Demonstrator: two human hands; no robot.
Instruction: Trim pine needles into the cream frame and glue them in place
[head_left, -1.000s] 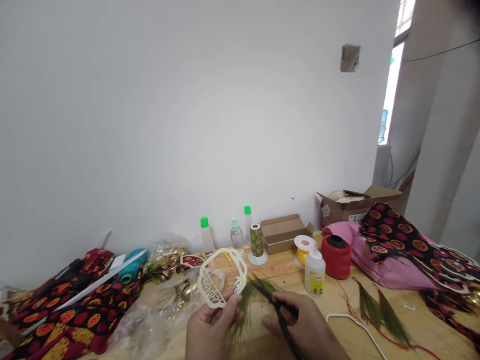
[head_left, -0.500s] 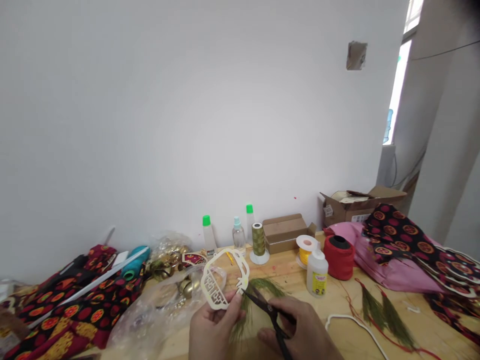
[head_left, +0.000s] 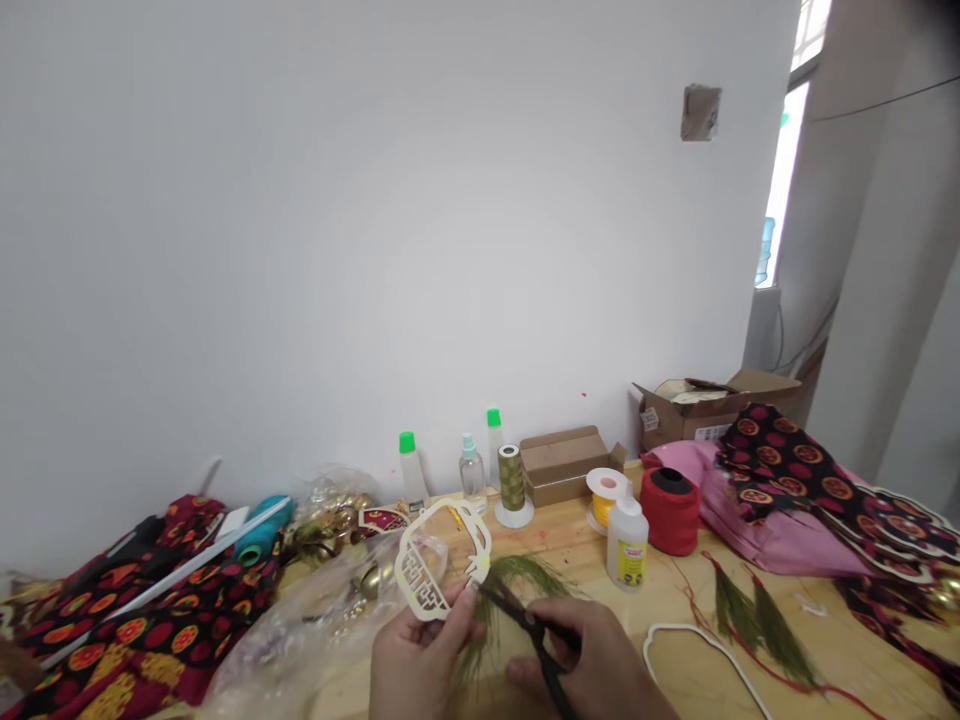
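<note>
Scissors (head_left: 523, 625) in R hand (head_left: 600, 672), fingers closed round the handles. Tips sit at the green tassel (head_left: 529, 572), just beside the cream cut-out frame (head_left: 421, 588). L hand (head_left: 420, 665) pinches frame's lower edge, low over the table (head_left: 675, 640). Prob best: brace frame, pull tassel taut, snip w/ tips only, clear of L fingertips.

Cream fretwork frame (head_left: 420, 587) upright, black scissors (head_left: 523, 624) beside it
</note>
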